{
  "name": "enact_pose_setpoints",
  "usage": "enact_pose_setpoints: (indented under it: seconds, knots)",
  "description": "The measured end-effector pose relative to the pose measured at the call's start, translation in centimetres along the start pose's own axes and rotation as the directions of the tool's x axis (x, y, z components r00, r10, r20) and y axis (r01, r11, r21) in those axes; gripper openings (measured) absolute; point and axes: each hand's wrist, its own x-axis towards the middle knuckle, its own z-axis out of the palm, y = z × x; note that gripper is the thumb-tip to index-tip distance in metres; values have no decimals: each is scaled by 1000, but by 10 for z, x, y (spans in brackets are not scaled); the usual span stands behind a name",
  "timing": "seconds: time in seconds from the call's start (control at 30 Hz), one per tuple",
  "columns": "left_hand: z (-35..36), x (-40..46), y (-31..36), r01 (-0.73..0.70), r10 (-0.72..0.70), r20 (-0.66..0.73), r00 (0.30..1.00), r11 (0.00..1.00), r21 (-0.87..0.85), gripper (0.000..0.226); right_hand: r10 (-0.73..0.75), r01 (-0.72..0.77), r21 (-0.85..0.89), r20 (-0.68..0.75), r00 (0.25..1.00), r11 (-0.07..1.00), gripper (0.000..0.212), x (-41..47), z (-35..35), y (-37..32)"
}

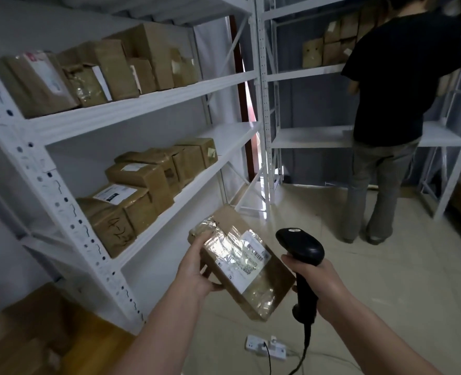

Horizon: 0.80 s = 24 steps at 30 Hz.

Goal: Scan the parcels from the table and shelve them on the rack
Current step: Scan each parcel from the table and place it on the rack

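Two hands are seen low in the view, well apart, each clamped on its own thing. A parcel (240,262) is gripped by the left hand (196,272): the thumb is laid on its taped top near the far corner, and the fingers are curled under its near left edge. The parcel is held tilted in the air between the two hands, with a white label (248,261) turned up toward the camera. A black scanner (303,262) is gripped by the right hand (318,282), the fingers wrapped round its handle; its head is raised above that hand and lies just beside the parcel's right edge. Whether scanner and parcel touch cannot be told. A cable (303,353) is seen hanging from the handle below the right hand.

To the left of the left hand and above it, a white rack (142,104) is stood with boxes. One row of boxes (148,185) is set on the shelf just above and left of the left hand; a second row (96,69) is set on the shelf higher up. On the floor, below and between the hands, a white power strip (264,347) is laid. Beyond the right hand and well apart from it, a person (394,104) in a dark top is stood facing a second rack (305,136).
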Motion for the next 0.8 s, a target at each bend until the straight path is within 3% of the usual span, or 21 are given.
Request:
enact_pose_setpoints:
  seconds: [0.23, 0.37, 0.5, 0.63, 0.8]
  knots:
    - [49, 61, 4, -102, 97, 43, 994, 989, 107, 75, -42, 36, 131, 42, 998, 991, 23, 65, 0, -5]
    - [84, 99, 6, -241, 202, 155, 967, 922, 302, 62, -88, 77, 189, 51, 995, 979, 22, 115, 7, -20]
    - [117, 141, 20, -275, 205, 203, 957, 861, 427, 83, -102, 91, 228, 36, 994, 969, 23, 174, 17, -47]
    - [149, 186, 53, -277, 173, 251, 952, 836, 474, 87, -75, 65, 207, 40, 996, 976, 21, 239, 31, -80]
    - [184, 254, 107, -325, 298, 131, 945, 831, 451, 80, -104, 94, 119, 84, 991, 988, 22, 306, 54, -117]
